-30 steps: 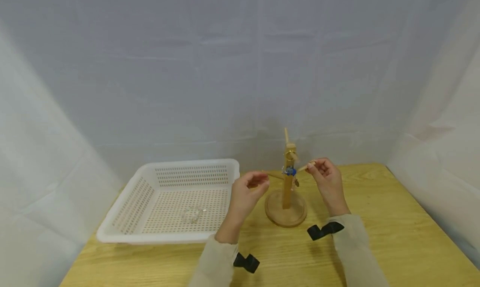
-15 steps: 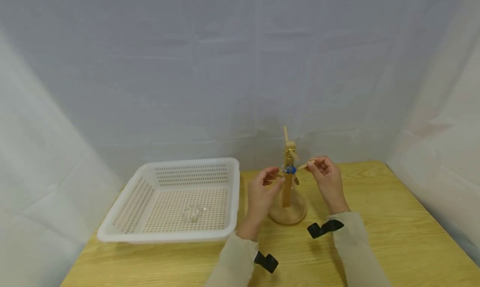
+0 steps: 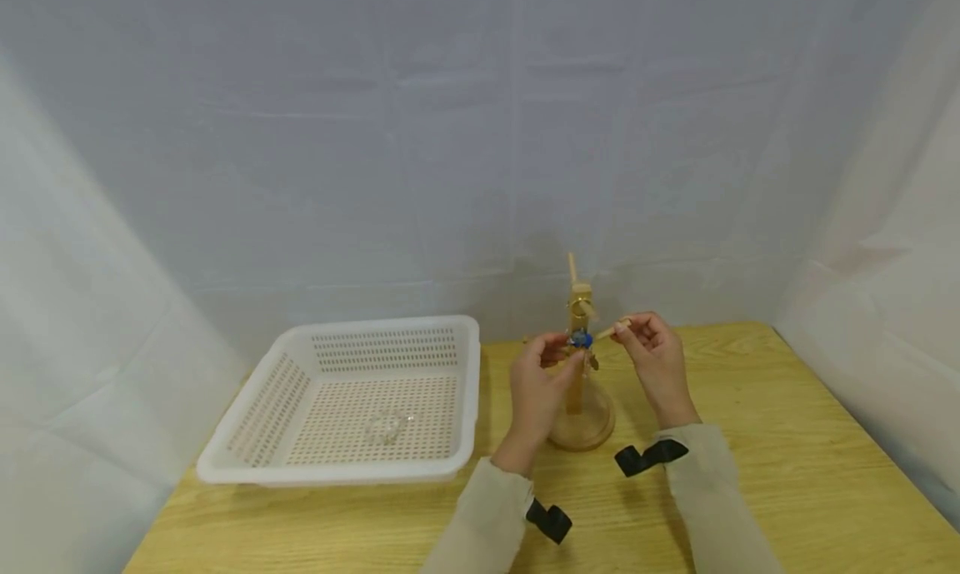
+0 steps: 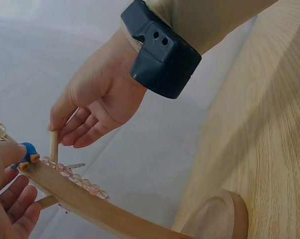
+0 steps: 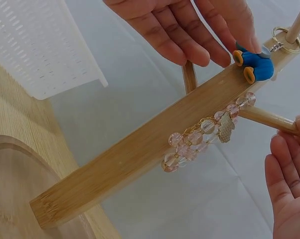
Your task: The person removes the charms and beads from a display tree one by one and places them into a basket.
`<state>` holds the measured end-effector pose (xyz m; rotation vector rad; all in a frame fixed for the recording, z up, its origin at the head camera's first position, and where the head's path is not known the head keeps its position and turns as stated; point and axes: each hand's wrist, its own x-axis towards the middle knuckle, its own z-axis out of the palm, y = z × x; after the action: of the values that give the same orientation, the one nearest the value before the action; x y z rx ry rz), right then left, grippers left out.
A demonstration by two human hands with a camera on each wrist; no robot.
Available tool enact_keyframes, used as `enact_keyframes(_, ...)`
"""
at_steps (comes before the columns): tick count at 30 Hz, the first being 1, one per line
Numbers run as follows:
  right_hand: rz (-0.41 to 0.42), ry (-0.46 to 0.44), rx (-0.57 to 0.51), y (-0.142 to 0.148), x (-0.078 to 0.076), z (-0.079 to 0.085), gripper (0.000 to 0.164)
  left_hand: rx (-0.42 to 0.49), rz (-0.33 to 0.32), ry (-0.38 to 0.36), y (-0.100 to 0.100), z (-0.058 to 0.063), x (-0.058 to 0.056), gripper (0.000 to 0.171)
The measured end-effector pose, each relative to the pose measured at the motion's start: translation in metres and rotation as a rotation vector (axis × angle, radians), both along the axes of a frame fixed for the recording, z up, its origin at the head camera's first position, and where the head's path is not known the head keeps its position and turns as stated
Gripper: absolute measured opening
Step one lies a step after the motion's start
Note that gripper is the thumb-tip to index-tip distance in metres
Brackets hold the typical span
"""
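A wooden peg stand point(image 3: 575, 391) stands upright on the table. From a peg near its top hangs a keychain with a blue figure point(image 5: 258, 65), its gold ring round that peg. My left hand point(image 3: 538, 384) reaches the stand's left side and pinches the blue figure with thumb and forefinger. On the right, my right hand point(image 3: 657, 363) pinches the end of a wooden peg point(image 5: 269, 119). A pink and clear beaded bracelet point(image 5: 200, 132) with a glittery charm hangs on that peg, close to the post.
Left of the stand sits a white perforated basket point(image 3: 337, 474) with a clear beaded bracelet point(image 3: 386, 426) in it. The wooden table point(image 3: 787, 441) is bordered by white sheets at the back and sides.
My left hand has moved right, from beside the basket past the left peg, to the blue figure. My right hand has kept its hold on the peg.
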<state>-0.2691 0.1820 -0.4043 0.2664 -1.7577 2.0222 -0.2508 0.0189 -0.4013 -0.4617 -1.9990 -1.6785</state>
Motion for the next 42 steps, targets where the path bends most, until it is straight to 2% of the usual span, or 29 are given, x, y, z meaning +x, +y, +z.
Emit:
enact_keyframes(6, 0.003, 0.004, -0.004, -0.001, 0.001, 0.001, 0.01, -0.016, 0.031, 0.015, 0.001, 0.001, 0.0, 0.027)
enact_keyframes(22, -0.024, -0.023, 0.029, -0.001, 0.003, 0.002, 0.013, 0.012, 0.053, -0.043, 0.007, 0.006, 0.001, 0.019)
enact_keyframes(28, -0.005, -0.015, -0.017, -0.002, 0.003, 0.002, 0.011, 0.031, 0.038, -0.075, 0.007, 0.009, 0.002, 0.017)
enact_keyframes(42, -0.013, -0.005, 0.0, 0.0, 0.001, 0.0, 0.008, 0.04, 0.018, -0.059, 0.006, 0.014, 0.004, 0.015)
